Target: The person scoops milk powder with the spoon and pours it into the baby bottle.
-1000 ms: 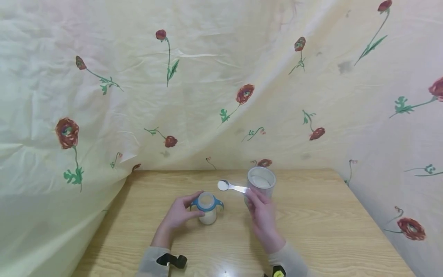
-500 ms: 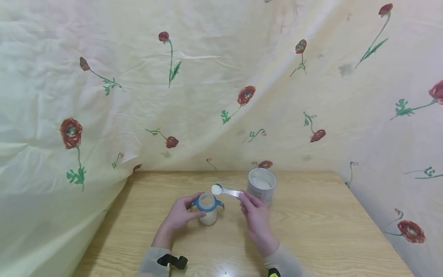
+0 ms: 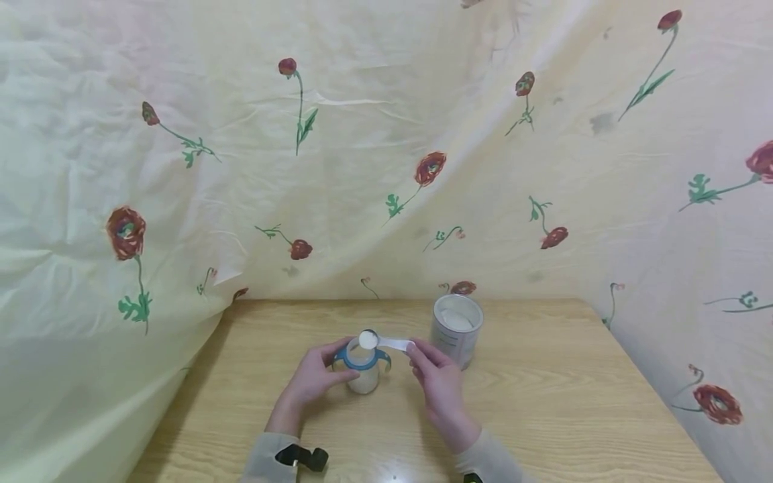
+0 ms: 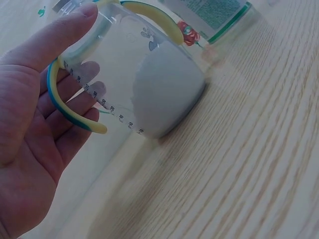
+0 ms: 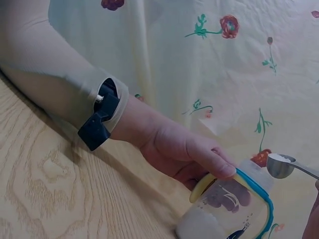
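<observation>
A clear baby bottle (image 4: 149, 74) with a blue-and-yellow two-handled collar stands uncapped on the table, white contents in its lower part. My left hand (image 3: 317, 372) grips it around the collar, thumb in front and fingers behind. My right hand (image 3: 439, 386) pinches the handle end of a metal measuring spoon (image 3: 392, 343). Its bowl, heaped with white powder (image 5: 280, 158), hovers at the bottle's open mouth. Just behind the right hand stands an open can (image 3: 457, 329) with white powder inside. In the right wrist view only a sliver of the right hand shows at the edge.
The wooden table (image 3: 543, 402) reaches back to a cream cloth (image 3: 362, 168) printed with red flowers, which hangs behind and on both sides. A black strap device (image 5: 102, 117) sits on the left wrist.
My right hand has carried the powder-filled spoon leftward and toward me, from beside the can to the bottle's mouth. The left hand and bottle have stayed put.
</observation>
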`<state>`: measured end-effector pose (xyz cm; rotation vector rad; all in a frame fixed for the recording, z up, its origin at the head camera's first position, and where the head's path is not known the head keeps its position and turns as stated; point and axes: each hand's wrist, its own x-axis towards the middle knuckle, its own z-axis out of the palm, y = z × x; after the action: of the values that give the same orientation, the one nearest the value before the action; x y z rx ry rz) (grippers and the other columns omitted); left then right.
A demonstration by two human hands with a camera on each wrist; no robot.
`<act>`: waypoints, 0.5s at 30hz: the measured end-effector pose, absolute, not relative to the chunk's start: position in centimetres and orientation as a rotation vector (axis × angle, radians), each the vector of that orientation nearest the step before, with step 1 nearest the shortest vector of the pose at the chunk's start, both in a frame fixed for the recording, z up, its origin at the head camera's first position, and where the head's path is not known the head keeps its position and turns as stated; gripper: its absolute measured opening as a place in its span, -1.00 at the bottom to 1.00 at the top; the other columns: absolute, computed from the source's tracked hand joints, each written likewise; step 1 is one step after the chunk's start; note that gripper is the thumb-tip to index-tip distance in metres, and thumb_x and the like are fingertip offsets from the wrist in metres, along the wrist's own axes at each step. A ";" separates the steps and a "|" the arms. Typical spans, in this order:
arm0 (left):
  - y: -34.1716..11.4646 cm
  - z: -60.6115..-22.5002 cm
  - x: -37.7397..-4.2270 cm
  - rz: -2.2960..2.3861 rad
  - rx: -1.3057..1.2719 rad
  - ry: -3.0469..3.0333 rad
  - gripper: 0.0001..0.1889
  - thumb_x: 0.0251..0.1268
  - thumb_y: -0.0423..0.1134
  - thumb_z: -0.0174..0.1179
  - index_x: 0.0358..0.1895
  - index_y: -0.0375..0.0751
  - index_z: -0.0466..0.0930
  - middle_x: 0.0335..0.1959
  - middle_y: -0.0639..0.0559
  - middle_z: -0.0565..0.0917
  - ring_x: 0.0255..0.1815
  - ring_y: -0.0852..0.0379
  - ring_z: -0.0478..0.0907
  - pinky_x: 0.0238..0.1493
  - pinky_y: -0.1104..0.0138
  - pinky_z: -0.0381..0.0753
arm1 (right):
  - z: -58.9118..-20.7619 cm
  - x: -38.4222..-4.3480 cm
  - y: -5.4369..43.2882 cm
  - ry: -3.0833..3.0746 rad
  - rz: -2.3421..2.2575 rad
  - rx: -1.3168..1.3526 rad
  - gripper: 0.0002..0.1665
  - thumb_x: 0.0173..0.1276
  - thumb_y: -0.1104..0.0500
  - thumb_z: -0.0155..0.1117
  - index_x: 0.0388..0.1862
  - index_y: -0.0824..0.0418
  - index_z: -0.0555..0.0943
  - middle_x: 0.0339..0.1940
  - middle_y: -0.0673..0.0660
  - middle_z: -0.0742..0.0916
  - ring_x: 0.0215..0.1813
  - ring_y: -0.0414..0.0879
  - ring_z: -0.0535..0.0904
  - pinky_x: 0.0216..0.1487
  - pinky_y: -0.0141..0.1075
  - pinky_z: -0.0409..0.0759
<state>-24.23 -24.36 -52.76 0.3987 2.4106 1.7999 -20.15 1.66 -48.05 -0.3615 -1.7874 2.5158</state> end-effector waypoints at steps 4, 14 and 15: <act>-24.4 -52.8 -24.2 1.797 0.405 2.409 -0.26 0.23 -0.11 0.60 0.49 0.02 0.58 0.52 -0.03 0.54 0.60 -0.24 0.34 0.61 -0.23 0.20 | -48.3 -20.0 1.4 -1.835 2.457 -0.313 -0.59 0.49 0.17 0.48 0.21 0.37 0.72 -0.17 0.00 0.79 -0.10 -0.13 0.67 -0.02 -0.40 0.70; -24.4 -52.8 -24.3 1.780 0.421 2.423 -0.26 0.23 -0.10 0.60 0.50 0.00 0.57 0.50 -0.01 0.56 0.59 -0.21 0.36 0.60 -0.21 0.22 | -49.3 -20.3 1.2 -1.878 2.301 -0.210 -0.66 0.48 0.24 0.47 0.12 0.42 0.74 -0.19 0.07 0.84 -0.18 -0.14 0.68 -0.07 -0.35 0.67; -24.4 -52.8 -24.4 1.784 0.423 2.420 -0.26 0.23 -0.10 0.60 0.50 0.00 0.57 0.50 0.00 0.56 0.59 -0.20 0.36 0.61 -0.21 0.23 | -49.3 -20.3 1.2 -1.881 2.287 -0.198 -0.66 0.48 0.24 0.48 0.11 0.42 0.75 -0.21 0.08 0.84 -0.19 -0.13 0.67 -0.10 -0.37 0.66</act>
<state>-24.41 -24.44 -52.85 0.4226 2.4203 1.7839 -20.34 1.18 -49.29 -0.1980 -1.8806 2.2867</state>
